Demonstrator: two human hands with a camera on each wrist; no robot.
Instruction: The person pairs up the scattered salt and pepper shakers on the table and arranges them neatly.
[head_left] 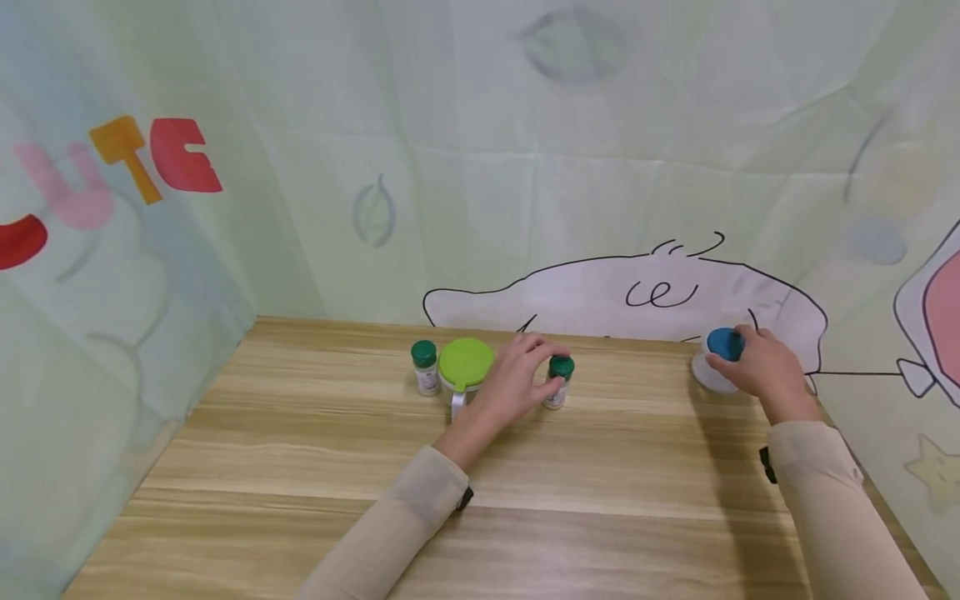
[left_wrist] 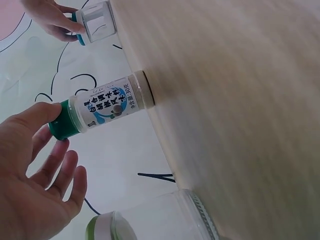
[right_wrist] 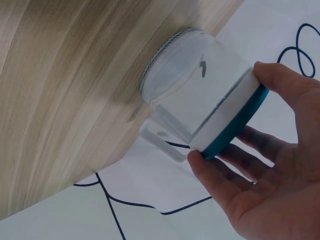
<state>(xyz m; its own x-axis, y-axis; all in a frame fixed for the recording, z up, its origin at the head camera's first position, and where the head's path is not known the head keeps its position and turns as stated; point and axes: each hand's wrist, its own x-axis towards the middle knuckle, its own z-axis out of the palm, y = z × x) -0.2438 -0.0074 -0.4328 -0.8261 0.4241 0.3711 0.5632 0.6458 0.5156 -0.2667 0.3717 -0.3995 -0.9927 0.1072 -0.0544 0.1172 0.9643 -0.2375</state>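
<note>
My left hand (head_left: 512,383) reaches over a small spice shaker (left_wrist: 111,101) with a green cap and a printed label. Thumb and forefinger pinch the cap (left_wrist: 63,121), while the other fingers are spread loosely. Upright, the shaker stands on the wooden table. On the far right, my right hand (head_left: 771,372) holds a clear jar (right_wrist: 187,75) by the rim of its blue and white lid (right_wrist: 232,120), thumb on one side and fingers on the other. The jar has a clear side handle (right_wrist: 162,142), and its base is at the tabletop.
Left of my left hand stands a clear jar with a lime green lid (head_left: 466,363) and a handle, partly behind the hand. Beside it is another green-capped shaker (head_left: 425,367). A printed cloth backdrop (head_left: 480,208) rises along the back edge of the wooden table (head_left: 600,492).
</note>
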